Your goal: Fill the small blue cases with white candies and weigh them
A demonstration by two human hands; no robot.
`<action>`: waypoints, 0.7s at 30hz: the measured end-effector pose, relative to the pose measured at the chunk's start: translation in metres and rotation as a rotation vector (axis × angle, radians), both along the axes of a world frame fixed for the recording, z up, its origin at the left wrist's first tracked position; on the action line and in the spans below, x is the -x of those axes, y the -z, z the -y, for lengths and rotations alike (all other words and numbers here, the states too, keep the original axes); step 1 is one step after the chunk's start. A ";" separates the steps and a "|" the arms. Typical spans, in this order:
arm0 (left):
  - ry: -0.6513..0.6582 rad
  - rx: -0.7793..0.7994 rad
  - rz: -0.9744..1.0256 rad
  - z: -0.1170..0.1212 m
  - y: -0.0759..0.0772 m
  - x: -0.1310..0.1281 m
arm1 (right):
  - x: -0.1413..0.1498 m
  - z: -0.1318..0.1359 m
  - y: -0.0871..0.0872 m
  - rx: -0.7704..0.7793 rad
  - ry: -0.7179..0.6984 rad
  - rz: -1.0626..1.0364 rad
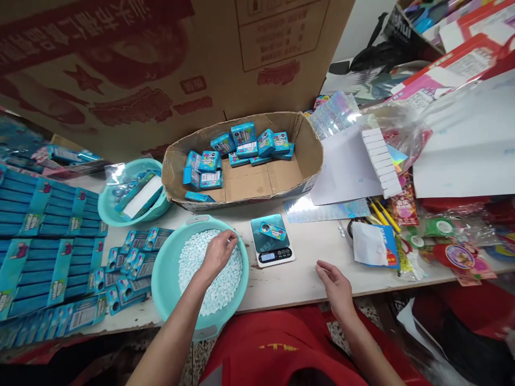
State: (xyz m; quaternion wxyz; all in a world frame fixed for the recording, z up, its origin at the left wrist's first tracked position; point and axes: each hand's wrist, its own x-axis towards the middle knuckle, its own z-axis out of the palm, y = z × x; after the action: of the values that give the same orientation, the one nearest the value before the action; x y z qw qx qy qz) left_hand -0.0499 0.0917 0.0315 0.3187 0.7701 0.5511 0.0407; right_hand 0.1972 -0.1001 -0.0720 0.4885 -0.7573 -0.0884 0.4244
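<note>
My left hand [219, 249] is over a turquoise bowl [164, 268] filled with small white candies [213, 292]. Its fingers are pinched together near the bowl's right side, and whatever may be between them is too small to make out. A small digital scale [276, 255] stands just right of the bowl, its display lit. On its platform lies one blue candy box [272, 231], tilted a little. My right hand [335, 283] rests by the table's front edge, right of the scale, fingers stretched out and holding nothing.
Behind the scale, an open cardboard tray [261, 185] holds several closed blue boxes. Loose blue boxes [132, 265] and stacked blue cartons [40, 241] occupy the left. A second turquoise bowl [107, 206] sits behind them. White sheets [341, 161] and colourful packets [454, 254] lie right.
</note>
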 end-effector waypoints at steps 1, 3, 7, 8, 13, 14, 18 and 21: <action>0.020 -0.015 -0.009 0.000 0.001 -0.001 | 0.001 -0.001 -0.001 0.001 -0.004 0.004; 0.053 -0.042 -0.030 0.000 0.002 -0.004 | 0.001 -0.001 -0.001 0.003 -0.016 0.011; 0.074 -0.070 -0.140 -0.001 0.003 -0.003 | 0.001 0.001 0.000 0.005 -0.028 0.025; 0.068 -0.073 -0.179 -0.001 0.004 0.000 | 0.000 0.002 0.001 0.004 -0.030 0.030; 0.016 -0.028 -0.359 0.005 0.018 0.017 | -0.001 0.004 0.003 0.016 -0.033 0.038; 0.024 0.010 -0.391 0.008 0.024 0.020 | -0.001 0.004 0.003 0.018 -0.032 0.037; 0.105 0.174 -0.381 0.028 0.048 0.028 | -0.001 0.003 0.002 0.020 -0.033 0.026; 0.125 0.238 -0.313 0.039 0.057 0.033 | -0.001 0.002 0.001 0.022 -0.032 0.021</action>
State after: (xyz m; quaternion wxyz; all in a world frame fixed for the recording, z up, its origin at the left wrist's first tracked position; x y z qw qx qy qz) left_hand -0.0824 0.0531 -0.0251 0.3201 0.7566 0.5459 -0.1648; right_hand 0.1980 -0.1022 -0.0730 0.4724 -0.7654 -0.1013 0.4252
